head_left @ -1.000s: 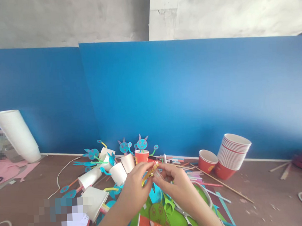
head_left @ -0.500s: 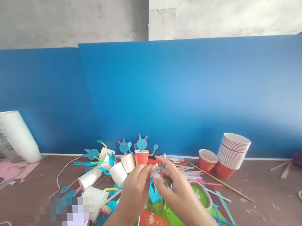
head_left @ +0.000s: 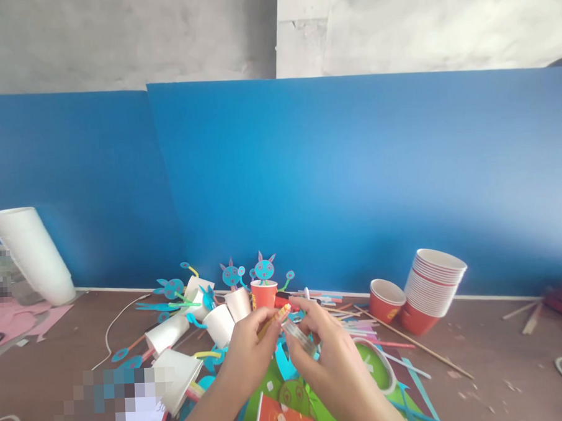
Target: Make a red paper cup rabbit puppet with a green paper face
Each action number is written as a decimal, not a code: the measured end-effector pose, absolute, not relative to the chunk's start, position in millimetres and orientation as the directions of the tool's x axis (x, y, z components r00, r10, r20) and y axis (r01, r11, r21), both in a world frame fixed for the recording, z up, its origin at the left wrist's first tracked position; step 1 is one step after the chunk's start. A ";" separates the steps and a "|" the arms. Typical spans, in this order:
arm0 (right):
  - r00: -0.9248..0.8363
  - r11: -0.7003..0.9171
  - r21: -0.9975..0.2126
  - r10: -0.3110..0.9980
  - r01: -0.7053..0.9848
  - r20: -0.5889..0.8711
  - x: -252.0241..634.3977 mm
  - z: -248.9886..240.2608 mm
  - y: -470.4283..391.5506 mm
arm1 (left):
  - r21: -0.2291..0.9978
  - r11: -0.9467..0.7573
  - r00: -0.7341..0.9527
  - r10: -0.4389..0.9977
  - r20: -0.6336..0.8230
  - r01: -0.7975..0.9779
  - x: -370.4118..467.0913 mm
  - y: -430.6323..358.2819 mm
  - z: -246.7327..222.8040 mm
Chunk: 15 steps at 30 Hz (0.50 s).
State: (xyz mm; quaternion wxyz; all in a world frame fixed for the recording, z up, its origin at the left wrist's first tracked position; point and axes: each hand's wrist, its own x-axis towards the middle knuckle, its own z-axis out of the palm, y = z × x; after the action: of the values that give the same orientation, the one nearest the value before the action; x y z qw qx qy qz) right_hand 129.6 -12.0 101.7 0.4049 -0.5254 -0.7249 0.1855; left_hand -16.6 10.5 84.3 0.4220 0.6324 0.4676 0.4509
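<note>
Near the bottom centre, my left hand [head_left: 250,347] pinches a small yellow-and-orange stick [head_left: 282,311] between thumb and fingers. My right hand [head_left: 325,348], close beside it, grips a clear small object [head_left: 299,337], perhaps a plastic case. Below the hands lie a red paper cup [head_left: 283,418] on its side and a green paper face [head_left: 293,395] on green paper. Just beyond them stands a red cup [head_left: 264,294] with a blue paper face [head_left: 264,269] above it.
White cups [head_left: 168,333] with blue paper parts lie at left centre. Stacked cups [head_left: 434,287] and a red cup [head_left: 386,300] stand at right, beside a long wooden stick [head_left: 417,341]. A tall white cup stack [head_left: 31,255] leans at far left, before the blue panel [head_left: 335,171].
My hands have drawn slightly apart, and the yellow-and-orange stick now shows more in my left hand. The clear object is more visible in my right hand.
</note>
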 end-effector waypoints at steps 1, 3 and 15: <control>-0.133 0.376 -0.684 0.915 0.625 0.381 130.5 101.7 -11.5 | 0.969 -0.173 0.175 0.974 0.143 0.175 -16.0 10.2 85.4; -0.159 0.365 -0.668 0.923 0.649 0.350 132.3 102.2 -10.5 | 0.985 -0.123 0.202 0.975 0.097 0.120 -15.1 9.7 87.6; -0.223 0.392 -0.634 0.916 0.667 0.332 131.3 102.9 -9.7 | 1.000 -0.024 0.211 0.977 0.021 0.014 -13.9 12.0 85.9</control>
State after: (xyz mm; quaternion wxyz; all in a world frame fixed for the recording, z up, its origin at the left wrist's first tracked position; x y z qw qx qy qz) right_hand 131.3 -9.7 102.9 0.3430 -0.5204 -0.7606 0.1818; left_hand -13.9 12.0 85.9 0.5403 0.5599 0.4426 0.4458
